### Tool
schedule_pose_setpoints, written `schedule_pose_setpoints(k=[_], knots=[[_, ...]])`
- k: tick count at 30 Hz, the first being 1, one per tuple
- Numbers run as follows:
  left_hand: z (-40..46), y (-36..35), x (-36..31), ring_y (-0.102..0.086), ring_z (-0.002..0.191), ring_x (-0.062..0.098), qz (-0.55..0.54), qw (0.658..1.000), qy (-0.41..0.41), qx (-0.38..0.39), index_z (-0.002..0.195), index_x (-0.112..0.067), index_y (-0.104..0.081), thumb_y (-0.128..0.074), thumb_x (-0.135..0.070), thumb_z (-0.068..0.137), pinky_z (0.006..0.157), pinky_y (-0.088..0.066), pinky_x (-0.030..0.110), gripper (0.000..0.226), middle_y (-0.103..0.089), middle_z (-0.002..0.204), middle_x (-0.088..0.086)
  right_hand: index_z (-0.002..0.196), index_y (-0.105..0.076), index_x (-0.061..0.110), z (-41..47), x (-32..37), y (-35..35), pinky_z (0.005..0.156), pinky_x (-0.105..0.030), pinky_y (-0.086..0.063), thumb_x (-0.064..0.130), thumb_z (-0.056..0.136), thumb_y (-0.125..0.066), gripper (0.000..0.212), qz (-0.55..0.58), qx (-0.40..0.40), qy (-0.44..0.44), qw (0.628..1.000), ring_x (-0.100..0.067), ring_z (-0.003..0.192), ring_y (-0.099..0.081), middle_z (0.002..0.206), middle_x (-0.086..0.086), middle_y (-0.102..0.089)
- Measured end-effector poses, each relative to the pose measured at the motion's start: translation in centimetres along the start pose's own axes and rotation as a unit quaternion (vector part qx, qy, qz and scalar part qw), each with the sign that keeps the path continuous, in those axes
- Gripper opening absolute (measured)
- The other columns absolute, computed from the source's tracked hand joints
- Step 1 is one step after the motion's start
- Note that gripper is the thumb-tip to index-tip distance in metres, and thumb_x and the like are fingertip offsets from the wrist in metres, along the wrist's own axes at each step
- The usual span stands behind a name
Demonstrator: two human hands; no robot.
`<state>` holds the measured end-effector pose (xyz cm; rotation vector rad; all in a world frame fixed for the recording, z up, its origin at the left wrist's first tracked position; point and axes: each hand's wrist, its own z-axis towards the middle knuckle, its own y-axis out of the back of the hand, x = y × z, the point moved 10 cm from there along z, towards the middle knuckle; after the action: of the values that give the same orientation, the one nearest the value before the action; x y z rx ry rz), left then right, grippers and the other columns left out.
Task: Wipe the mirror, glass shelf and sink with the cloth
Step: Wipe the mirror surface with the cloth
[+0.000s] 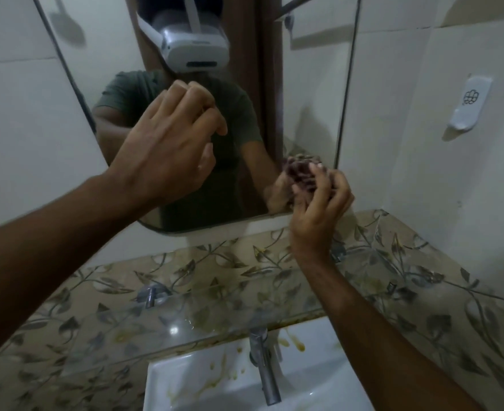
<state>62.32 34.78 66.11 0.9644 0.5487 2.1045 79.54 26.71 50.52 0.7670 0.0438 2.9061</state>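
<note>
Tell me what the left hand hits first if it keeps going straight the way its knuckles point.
Most likely the mirror glass: the left hand is raised in front of it with nothing visible between, though depth is hard to judge.

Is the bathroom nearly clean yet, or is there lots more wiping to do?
Lots more. Nothing looks finished yet. The right hand is pressing a bunched dark reddish cloth against the lower right corner of the rounded wall mirror, so the mirror is being wiped now. The left hand is raised and empty. The clear glass shelf shows yellowish smears, and the white ceramic sink has brown-yellow stains.
</note>
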Motion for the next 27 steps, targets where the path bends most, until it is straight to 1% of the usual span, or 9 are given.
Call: schedule_pose_setpoints(k=[3,7,9,13,15,19,21,24,27], knots=[[-0.4,-0.5,-0.3,-0.039,0.118,0.033,0.001,1.0,0.0,0.008,0.127,-0.016,-0.052,-0.053,-0.028,0.093,0.099,-0.036,0.046,0.036,-0.041,0.135,0.015,0.138,-0.053,0.012,-1.4,2.2,-0.5,0.097,-0.037,-0.048,0.031,0.101,-0.055,0.041,-0.004,-0.002,-0.016,1.0,-0.032,0.119,-0.047,0.138,-0.016,-0.041],[-1.2,-0.6,-0.9,-0.039,0.118,0.034,0.004,1.0,-0.006,0.008,0.126,-0.015,-0.053,-0.053,-0.027,0.093,0.098,-0.037,0.047,0.035,-0.041,0.135,0.016,0.137,-0.056,0.017,-5.4,7.6,-3.4,0.099,-0.038,-0.047,0.026,0.099,-0.061,0.039,-0.002,0.108,0.156,0.982,-0.033,0.119,-0.048,0.14,-0.013,-0.037],[-1.8,-0.4,-0.4,-0.039,0.118,0.033,-0.004,1.0,0.005,0.005,0.125,-0.016,-0.053,-0.054,-0.026,0.093,0.098,-0.036,0.045,0.033,-0.042,0.134,0.016,0.138,-0.053,0.018,-4.0,6.6,-2.9,0.101,-0.037,-0.046,0.031,0.1,-0.059,0.042,0.01,0.096,0.125,0.987,-0.032,0.123,-0.046,0.142,-0.012,-0.035],[-2.9,-0.3,0.6,-0.039,0.118,0.032,-0.011,1.0,0.025,-0.004,0.123,-0.016,-0.054,-0.052,-0.024,0.094,0.101,-0.034,0.042,0.031,-0.043,0.133,0.015,0.134,-0.059,0.01,-1.0,4.0,-0.7,0.103,-0.033,-0.043,0.03,0.102,-0.056,0.038,0.023,-0.006,-0.036,0.999,-0.031,0.121,-0.047,0.136,-0.02,-0.046],[-3.1,-0.4,0.7,-0.039,0.12,0.031,-0.013,0.999,0.03,0.0,0.124,-0.017,-0.054,-0.05,-0.025,0.094,0.102,-0.033,0.041,0.031,-0.043,0.134,0.014,0.136,-0.058,0.01,-1.8,5.8,-1.4,0.106,-0.03,-0.038,0.029,0.101,-0.058,0.039,0.013,0.012,-0.016,1.0,-0.031,0.122,-0.047,0.138,-0.019,-0.045],[-3.4,-0.6,0.3,-0.04,0.121,0.031,-0.005,1.0,0.029,0.002,0.125,-0.017,-0.054,-0.048,-0.026,0.094,0.104,-0.034,0.043,0.033,-0.044,0.135,0.013,0.135,-0.059,0.015,-4.4,8.8,-3.3,0.1,-0.041,-0.047,0.024,0.098,-0.063,0.039,0.017,0.113,0.14,0.984,-0.034,0.121,-0.047,0.141,-0.012,-0.037],[-3.7,-0.4,0.2,-0.041,0.122,0.031,-0.004,1.0,0.026,-0.002,0.125,-0.016,-0.055,-0.047,-0.026,0.094,0.105,-0.034,0.044,0.033,-0.044,0.134,0.014,0.135,-0.058,0.013,-2.6,6.5,-2.1,0.102,-0.034,-0.045,0.028,0.1,-0.059,0.038,0.037,0.068,0.062,0.995,-0.033,0.122,-0.047,0.14,-0.015,-0.04],[-4.2,-0.5,0.2,-0.04,0.123,0.031,-0.003,1.0,0.029,-0.006,0.124,-0.015,-0.056,-0.046,-0.025,0.095,0.104,-0.034,0.042,0.032,-0.046,0.134,0.014,0.135,-0.057,0.009,-0.8,3.6,-0.1,0.105,-0.014,-0.032,0.03,0.102,-0.055,0.039,0.035,-0.013,-0.076,0.996,-0.033,0.119,-0.047,0.136,-0.022,-0.047],[-4.6,-0.8,0.1,-0.039,0.125,0.03,-0.01,0.999,0.039,-0.002,0.124,-0.016,-0.056,-0.047,-0.025,0.095,0.104,-0.034,0.042,0.032,-0.046,0.134,0.013,0.137,-0.055,0.011,-3.1,6.1,-1.3,0.103,-0.029,-0.041,0.026,0.102,-0.057,0.039,0.003,0.022,-0.021,1.0,-0.031,0.121,-0.048,0.139,-0.02,-0.044]])
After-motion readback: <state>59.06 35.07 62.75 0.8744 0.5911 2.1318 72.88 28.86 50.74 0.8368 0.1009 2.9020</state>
